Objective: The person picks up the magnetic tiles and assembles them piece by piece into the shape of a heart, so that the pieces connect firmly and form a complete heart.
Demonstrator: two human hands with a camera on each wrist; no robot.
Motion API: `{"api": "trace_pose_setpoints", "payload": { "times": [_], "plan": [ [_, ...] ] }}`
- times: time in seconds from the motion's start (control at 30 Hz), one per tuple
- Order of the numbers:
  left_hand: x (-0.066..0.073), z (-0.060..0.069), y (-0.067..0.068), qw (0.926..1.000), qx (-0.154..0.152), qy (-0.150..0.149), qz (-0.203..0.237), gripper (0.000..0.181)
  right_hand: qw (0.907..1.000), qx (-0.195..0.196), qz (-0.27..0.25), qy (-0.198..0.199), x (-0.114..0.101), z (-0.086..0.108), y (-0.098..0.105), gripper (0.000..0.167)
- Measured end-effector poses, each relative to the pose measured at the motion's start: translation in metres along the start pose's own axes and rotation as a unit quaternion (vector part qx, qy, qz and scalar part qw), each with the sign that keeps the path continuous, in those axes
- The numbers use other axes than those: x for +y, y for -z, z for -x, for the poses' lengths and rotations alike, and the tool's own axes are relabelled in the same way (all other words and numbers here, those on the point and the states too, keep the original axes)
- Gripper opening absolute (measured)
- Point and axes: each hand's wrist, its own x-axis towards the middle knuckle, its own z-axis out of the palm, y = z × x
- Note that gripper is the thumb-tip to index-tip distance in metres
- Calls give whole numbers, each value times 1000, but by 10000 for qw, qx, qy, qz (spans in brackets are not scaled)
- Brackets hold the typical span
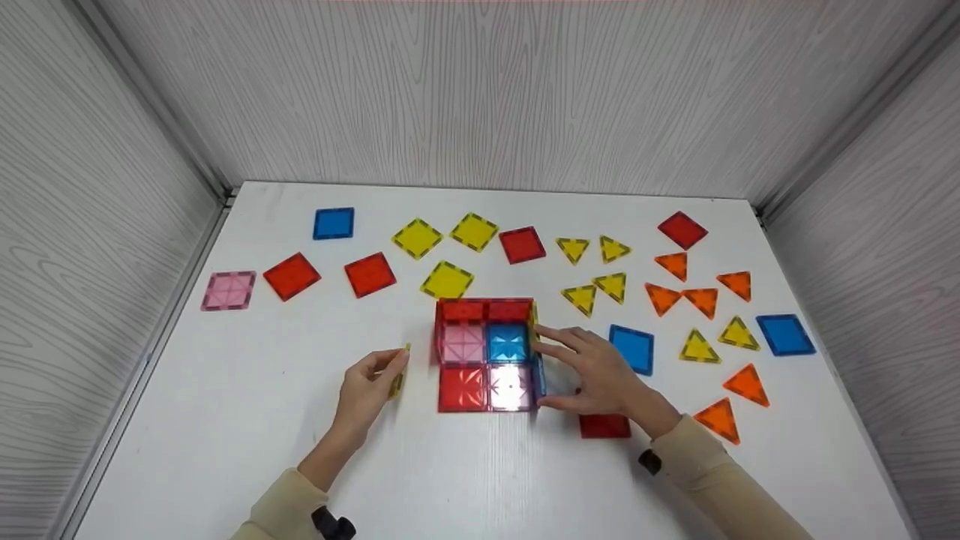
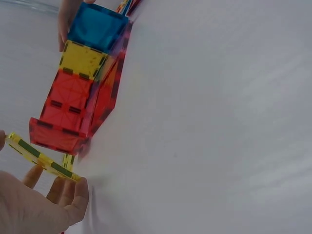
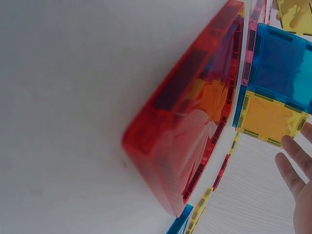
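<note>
My left hand (image 1: 367,394) pinches a yellow square magnetic tile (image 1: 398,382) on edge, left of a part-built box of tiles. The left wrist view shows this yellow tile (image 2: 43,158) between the thumb and fingers. The box has a base of pink (image 1: 463,343), blue (image 1: 508,344), red (image 1: 461,388) and glare-whitened (image 1: 511,387) squares. Red tiles (image 1: 484,307) stand along its back and part of its left side. Along the right side, a yellow tile (image 3: 268,117) and a blue tile (image 3: 282,68) stand upright. My right hand (image 1: 596,371), fingers spread, touches that wall from outside.
Loose square tiles lie behind, including yellow (image 1: 417,238), red (image 1: 370,274) and blue (image 1: 334,223). Yellow triangles (image 1: 580,300) and orange triangles (image 1: 701,301) are scattered at the right. A red square (image 1: 605,427) lies partly beneath the right hand.
</note>
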Motion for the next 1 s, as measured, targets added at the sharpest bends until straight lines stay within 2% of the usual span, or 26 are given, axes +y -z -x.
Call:
{"api": "trace_pose_setpoints", "payload": {
  "times": [0.2, 0.47, 0.67, 0.83, 1.0],
  "plan": [
    [2, 5, -10, 9996, -136, 259, -11, 47, 10000, 10, 44, -26, 0, 0, 0, 85],
    [2, 12, -22, 9980, -507, 308, 221, 50, 10000, -22, 49, -69, 0, 1, -1, 86],
    [0, 12, -31, 9961, -741, 357, 316, 52, 9999, -61, 2, -158, 0, 2, -2, 86],
    [1, 13, -35, 9950, -837, 422, 357, 51, 9998, -53, -53, -171, 0, 2, -2, 87],
    [2, 13, -36, 9961, -803, 351, 143, 50, 9999, 4, -79, -125, 0, 2, -3, 88]
  ]
}}
